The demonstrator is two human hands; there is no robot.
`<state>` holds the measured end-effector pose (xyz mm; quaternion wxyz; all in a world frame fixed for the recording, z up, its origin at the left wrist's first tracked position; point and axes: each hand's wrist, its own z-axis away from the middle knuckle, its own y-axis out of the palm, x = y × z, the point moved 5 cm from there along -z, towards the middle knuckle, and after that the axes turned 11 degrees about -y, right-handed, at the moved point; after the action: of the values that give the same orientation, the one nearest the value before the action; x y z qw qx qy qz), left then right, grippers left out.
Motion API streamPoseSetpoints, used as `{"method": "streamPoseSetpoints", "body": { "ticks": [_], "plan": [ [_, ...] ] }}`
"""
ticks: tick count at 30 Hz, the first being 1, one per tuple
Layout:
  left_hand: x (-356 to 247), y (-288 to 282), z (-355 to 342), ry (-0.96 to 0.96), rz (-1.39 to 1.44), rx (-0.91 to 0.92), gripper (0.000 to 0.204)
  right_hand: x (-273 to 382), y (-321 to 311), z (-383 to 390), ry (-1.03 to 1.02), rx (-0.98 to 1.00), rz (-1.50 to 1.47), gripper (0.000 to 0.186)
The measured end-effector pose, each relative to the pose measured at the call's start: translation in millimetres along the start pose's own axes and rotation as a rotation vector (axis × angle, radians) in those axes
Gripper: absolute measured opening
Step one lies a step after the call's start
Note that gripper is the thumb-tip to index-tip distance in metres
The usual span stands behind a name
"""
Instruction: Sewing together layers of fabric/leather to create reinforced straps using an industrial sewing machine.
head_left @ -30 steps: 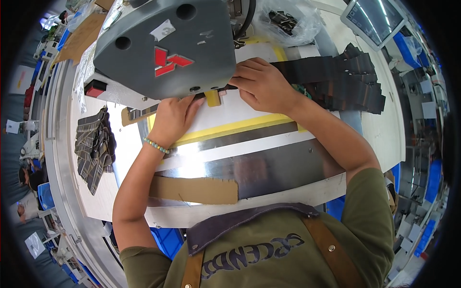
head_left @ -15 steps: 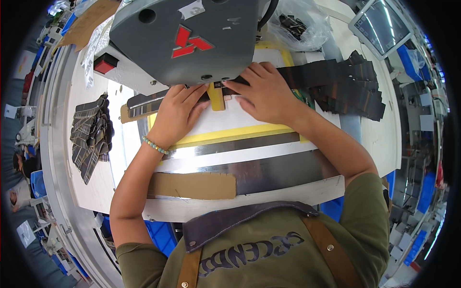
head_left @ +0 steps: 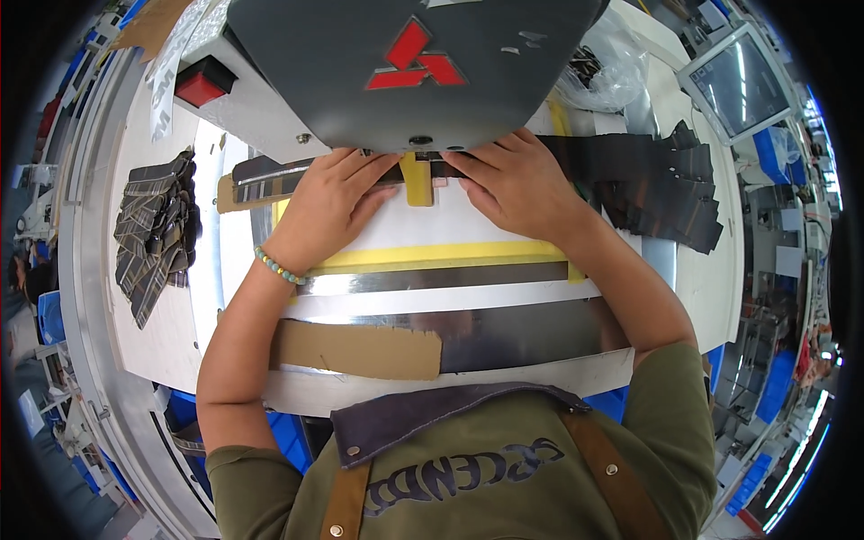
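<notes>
Below the dark grey sewing-machine head (head_left: 405,99), my left hand (head_left: 333,207) presses its outstretched fingers on a dark fabric strip (head_left: 292,171), the thumb held apart. On the other side of a yellow tab (head_left: 418,184), my right hand (head_left: 522,189) lies with fingers extended over the same line of dark cloth, its thumb also apart. The machine head hides part of the work between my fingertips. Dark fabric pieces (head_left: 652,180) fan out in a pile beyond my right hand. Under both hands is a white panel edged with yellow tape (head_left: 432,256).
A pile of plaid fabric pieces (head_left: 157,229) lies on the left of the table. Cardboard (head_left: 355,351) rests on the metal plate (head_left: 531,333) nearest me. A red switch (head_left: 202,85), a clear plastic bag (head_left: 616,67) and a screen (head_left: 740,81) stand farther back.
My view has shifted slightly, so the machine head appears larger and farther right. Both hands stay at the strip beside the yellow tab, with only slight finger movement.
</notes>
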<state>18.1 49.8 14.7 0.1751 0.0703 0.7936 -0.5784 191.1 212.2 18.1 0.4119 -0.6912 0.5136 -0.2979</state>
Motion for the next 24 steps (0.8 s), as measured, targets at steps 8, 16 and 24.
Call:
{"method": "streamPoseSetpoints", "body": {
  "ticks": [8, 16, 24],
  "plan": [
    [-0.8, -1.9, -1.1, -0.029, 0.026, 0.032, 0.047, 0.8, -1.4, 0.1, -0.003, 0.004, 0.004, 0.034],
    [-0.6, -5.1, -0.1, -0.01, -0.026, -0.032, 0.043, 0.2, -0.6, -1.5, -0.003, 0.023, 0.047, 0.036],
    [4.0, -9.4, 3.5, 0.005, -0.082, -0.099, 0.033, 1.4, -2.0, -5.1, 0.003, 0.023, 0.051, 0.036]
  ]
}}
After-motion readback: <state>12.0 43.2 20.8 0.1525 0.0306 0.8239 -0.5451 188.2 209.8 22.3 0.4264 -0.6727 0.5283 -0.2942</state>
